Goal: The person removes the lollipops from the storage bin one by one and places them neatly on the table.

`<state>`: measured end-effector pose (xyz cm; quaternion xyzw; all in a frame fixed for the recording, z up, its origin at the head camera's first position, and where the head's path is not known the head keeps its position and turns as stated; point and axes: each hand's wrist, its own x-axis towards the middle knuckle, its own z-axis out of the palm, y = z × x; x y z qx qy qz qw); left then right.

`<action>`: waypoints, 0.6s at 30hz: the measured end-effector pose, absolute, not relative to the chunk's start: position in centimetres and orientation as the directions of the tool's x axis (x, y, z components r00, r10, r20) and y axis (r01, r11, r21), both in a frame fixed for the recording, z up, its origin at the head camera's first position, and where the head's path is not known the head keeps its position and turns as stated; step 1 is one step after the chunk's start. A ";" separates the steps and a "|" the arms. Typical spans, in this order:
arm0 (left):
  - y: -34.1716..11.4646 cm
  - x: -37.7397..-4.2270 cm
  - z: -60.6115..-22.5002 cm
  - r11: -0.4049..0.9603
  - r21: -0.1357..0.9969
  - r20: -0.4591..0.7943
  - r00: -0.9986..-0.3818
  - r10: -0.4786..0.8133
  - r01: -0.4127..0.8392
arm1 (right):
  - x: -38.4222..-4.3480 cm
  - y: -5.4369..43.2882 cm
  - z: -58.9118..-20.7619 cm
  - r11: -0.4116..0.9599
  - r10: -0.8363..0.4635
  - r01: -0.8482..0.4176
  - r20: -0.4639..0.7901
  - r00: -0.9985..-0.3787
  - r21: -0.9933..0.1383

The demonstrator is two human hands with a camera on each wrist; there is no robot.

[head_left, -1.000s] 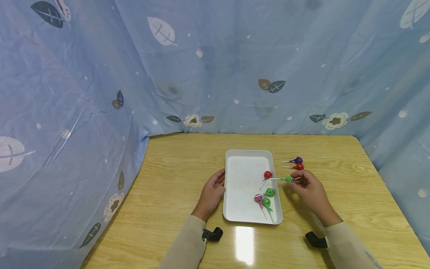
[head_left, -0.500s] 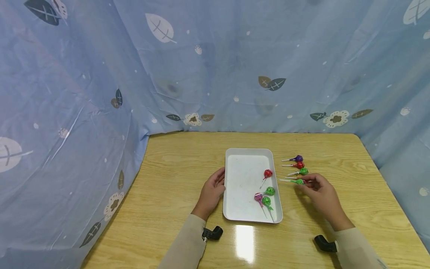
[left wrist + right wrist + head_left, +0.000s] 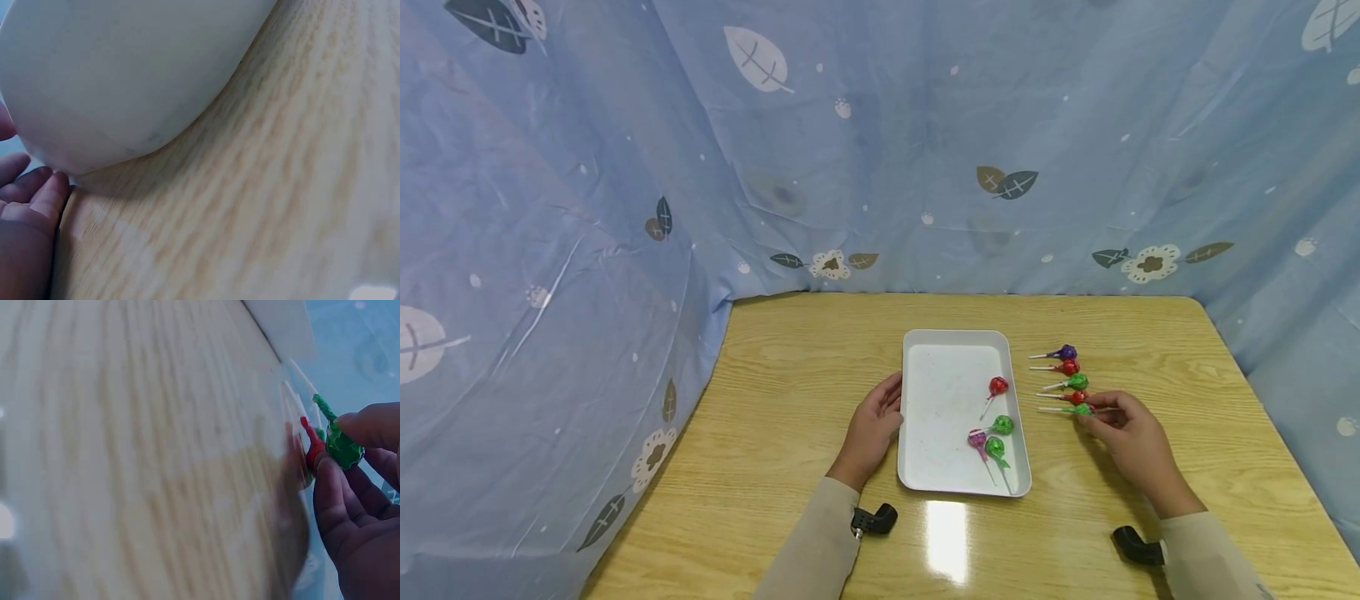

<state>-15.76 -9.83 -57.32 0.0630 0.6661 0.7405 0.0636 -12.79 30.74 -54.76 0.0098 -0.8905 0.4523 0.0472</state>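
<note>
My right hand (image 3: 1131, 437) pinches a green-wrapped lollipop (image 3: 344, 447) by its candy head between thumb and fingers, its white stick pointing left toward the tray. Just behind it lies a red lollipop (image 3: 1078, 397), followed by a green one (image 3: 1077, 382), a red one (image 3: 1069, 367) and a purple one (image 3: 1067, 352), all in a column with sticks to the left. My left hand (image 3: 872, 429) rests against the left side of a white tray (image 3: 936, 392); in the left wrist view its fingertips (image 3: 59, 180) are right at the tray's wall.
In the right half of the tray lie a red lollipop (image 3: 997, 385), a pink one (image 3: 977, 438) and two green ones. A wooden table (image 3: 797, 358) carries everything. Blue leaf-patterned cloth (image 3: 880, 142) hangs behind it and along both sides.
My right hand has carried the green lollipop from beside the tray's right edge rightward and nearer me, to the front of the column. The left hand has stayed at the tray.
</note>
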 end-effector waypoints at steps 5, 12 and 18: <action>-9.8 -15.7 -57.3 -0.107 0.994 0.010 -0.984 0.180 -0.009 | -12.7 31.1 -55.1 0.609 0.035 -0.035 0.070 -0.997 -0.792; -9.9 -15.7 -57.2 -0.103 0.995 0.008 -0.983 0.183 -0.011 | -13.0 31.2 -55.3 0.613 0.031 -0.018 0.046 -0.998 -0.790; -10.0 -15.7 -57.4 -0.118 0.993 0.016 -0.982 0.187 -0.006 | -13.1 31.3 -55.7 0.609 0.048 0.007 0.028 -0.998 -0.793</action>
